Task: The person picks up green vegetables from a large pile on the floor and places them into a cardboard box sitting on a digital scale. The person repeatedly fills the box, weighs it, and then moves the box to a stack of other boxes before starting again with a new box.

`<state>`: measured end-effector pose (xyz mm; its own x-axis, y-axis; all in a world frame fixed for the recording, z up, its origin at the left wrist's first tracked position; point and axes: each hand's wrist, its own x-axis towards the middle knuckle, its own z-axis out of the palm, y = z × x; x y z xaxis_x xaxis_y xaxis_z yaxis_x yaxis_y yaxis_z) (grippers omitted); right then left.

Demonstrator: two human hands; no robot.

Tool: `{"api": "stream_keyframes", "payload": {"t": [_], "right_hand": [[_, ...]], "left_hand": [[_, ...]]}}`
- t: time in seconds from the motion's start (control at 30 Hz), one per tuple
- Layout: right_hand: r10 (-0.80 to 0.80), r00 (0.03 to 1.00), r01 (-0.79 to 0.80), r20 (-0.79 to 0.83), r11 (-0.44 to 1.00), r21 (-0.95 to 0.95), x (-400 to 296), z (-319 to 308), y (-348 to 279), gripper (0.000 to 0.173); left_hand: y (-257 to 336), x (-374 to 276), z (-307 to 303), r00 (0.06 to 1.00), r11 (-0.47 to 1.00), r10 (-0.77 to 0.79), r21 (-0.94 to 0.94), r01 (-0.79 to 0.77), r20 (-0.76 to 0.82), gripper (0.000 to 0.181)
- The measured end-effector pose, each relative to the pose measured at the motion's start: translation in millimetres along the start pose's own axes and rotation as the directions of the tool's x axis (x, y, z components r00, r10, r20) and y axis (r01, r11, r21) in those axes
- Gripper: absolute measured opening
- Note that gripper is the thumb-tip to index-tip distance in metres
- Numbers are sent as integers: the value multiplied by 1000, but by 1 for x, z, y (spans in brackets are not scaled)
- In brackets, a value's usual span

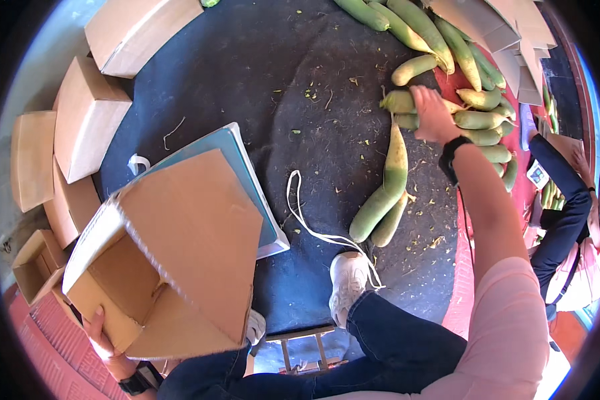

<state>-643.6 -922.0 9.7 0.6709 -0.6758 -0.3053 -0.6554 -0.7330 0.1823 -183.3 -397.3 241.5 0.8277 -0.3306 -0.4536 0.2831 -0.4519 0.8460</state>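
My left hand (100, 332) grips the lower side wall of an open, tilted cardboard box (200, 220) at the lower left, fingers over its edge. The box's far side overlaps a flat blue item with white edges (272, 235). My right hand (432, 115) reaches out at the upper right and lies on a green radish (399, 102); whether its fingers are closed round it is hard to tell. More green radishes (479, 120) lie in a group beyond and beside that hand. Nearer to me, a long bent radish (380, 212) lies beside a shorter one (390, 225).
Cardboard boxes (92, 117) stand along the left. Cardboard (480, 20) is at the upper right. A white cord (325, 235) loops over the dark ground sheet (320, 165) by my shoe (347, 282). Another person (565, 200) sits at the far right. Leafy scraps are scattered about.
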Motion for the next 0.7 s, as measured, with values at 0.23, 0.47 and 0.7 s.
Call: {"api": "stream_keyframes", "payload": {"t": [0.23, 0.47, 0.7], "right_hand": [[-105, 994, 108, -41, 991, 76, -22, -30, -44, 95], [-124, 991, 131, -44, 936, 326, -16, -51, -50, 102], [41, 996, -65, 78, 939, 338, -21, -33, -75, 120]], "left_hand": [[-17, 9, -13, 997, 998, 70, -11, -69, 32, 56], [3, -6, 16, 999, 999, 31, -31, -30, 30, 53], [9, -12, 25, 999, 984, -23, -176, 28, 31, 52]]}}
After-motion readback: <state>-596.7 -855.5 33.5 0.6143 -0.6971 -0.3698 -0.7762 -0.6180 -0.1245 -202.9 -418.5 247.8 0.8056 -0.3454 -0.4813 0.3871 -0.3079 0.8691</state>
